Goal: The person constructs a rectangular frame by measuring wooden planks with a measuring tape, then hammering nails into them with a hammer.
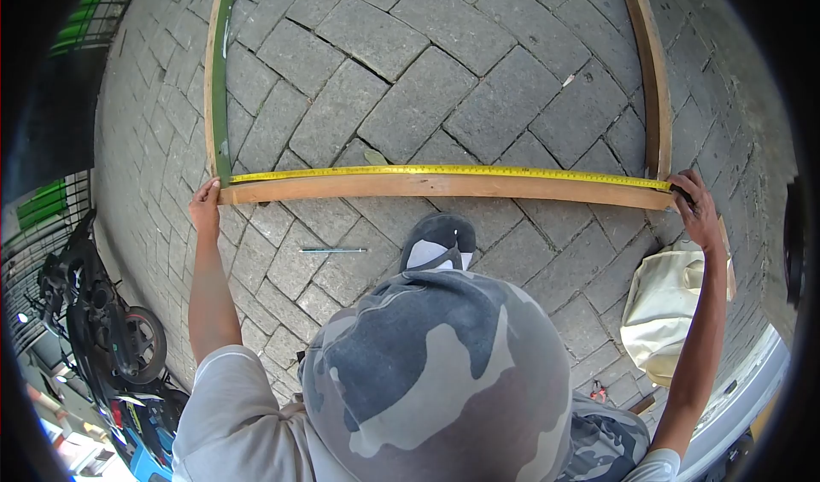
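Note:
A yellow tape measure (444, 170) is stretched along the near wooden bar (410, 186) of a wooden frame lying on the paving. At the frame's left corner, my left hand (205, 204) is closed, its fingers gripping the wood close to the tape's end. My right hand (700, 213) closes around the dark case of the tape measure at the right corner; its fingers hide most of the case. The left side bar (220, 81) has a green inner face, and the right side bar (653, 81) is plain brown wood.
A thin pen-like stick (333, 250) lies on the paving bricks (367, 89). One shoe (438, 241) is just below the near bar. A cream bag (666, 307) sits under my right forearm. A motorcycle (111, 337) stands far left, beside a metal fence (94, 12).

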Available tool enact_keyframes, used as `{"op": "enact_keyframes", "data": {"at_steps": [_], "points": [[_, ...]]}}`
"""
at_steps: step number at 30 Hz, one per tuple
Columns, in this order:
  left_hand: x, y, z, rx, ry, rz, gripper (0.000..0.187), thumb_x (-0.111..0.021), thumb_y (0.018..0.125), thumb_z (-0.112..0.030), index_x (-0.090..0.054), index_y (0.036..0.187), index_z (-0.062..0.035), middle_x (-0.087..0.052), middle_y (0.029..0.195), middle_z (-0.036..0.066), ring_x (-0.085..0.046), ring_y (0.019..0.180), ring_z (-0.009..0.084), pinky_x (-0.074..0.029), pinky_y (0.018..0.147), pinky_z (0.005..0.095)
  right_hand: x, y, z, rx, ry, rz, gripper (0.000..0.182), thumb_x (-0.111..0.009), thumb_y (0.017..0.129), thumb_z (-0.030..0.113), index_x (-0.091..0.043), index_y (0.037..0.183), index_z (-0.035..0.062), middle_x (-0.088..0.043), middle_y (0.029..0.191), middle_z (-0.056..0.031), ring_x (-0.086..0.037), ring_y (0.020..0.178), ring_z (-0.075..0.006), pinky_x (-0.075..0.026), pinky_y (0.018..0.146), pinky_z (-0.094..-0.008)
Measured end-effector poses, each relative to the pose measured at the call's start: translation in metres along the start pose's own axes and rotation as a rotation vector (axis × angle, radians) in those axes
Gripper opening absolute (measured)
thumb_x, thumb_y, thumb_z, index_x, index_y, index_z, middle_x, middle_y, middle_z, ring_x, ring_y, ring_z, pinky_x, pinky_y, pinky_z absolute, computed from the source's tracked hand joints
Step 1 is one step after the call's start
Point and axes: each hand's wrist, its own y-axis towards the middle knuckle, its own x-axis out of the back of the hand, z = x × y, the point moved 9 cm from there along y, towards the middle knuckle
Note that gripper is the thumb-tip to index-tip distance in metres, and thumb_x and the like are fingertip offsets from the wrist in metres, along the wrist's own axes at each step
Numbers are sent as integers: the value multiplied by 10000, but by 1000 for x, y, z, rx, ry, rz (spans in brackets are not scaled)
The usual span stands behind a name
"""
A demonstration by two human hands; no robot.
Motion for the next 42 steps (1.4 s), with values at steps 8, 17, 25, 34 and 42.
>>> {"op": "enact_keyframes", "data": {"at_steps": [8,17,25,34,42], "points": [[-45,-29,-102,-451,329,143,256,-617,978,-156,-733,1169,-32,-714,1174,157,-678,1046,270,-535,914,358,6,2,6,1,30,19,218,-559,921,17,-617,1131,-4,-585,1079,-134,-598,970,-289,-472,885,-331],[-115,-37,-139,-421,577,607,239,-601,985,-186,-743,1066,-12,-707,1050,168,-676,956,305,-530,883,350,5,0,4,-17,65,20,231,-572,899,25,-612,1124,-7,-583,1080,-130,-597,990,-294,-470,912,-343],[-95,-13,-101,-189,427,721,284,-635,932,-216,-768,1080,-14,-752,955,113,-684,908,222,-522,848,358,0,2,-5,-25,83,63,235,-568,898,45,-612,1122,-13,-585,1085,-131,-600,1025,-292,-461,940,-341],[-86,6,-102,-76,545,829,239,-716,879,-179,-798,1052,-36,-767,910,106,-704,861,200,-535,820,345,1,11,-10,-34,52,51,258,-588,913,79,-642,1150,-10,-618,1114,-136,-624,1035,-317,-468,939,-363],[-91,24,-86,-2,549,962,215,-757,867,-187,-812,1036,-66,-777,921,76,-715,874,193,-535,837,339,-2,16,-10,-17,66,71,243,-586,919,57,-650,1146,-1,-628,1085,-124,-635,1002,-310,-477,913,-361]]}}
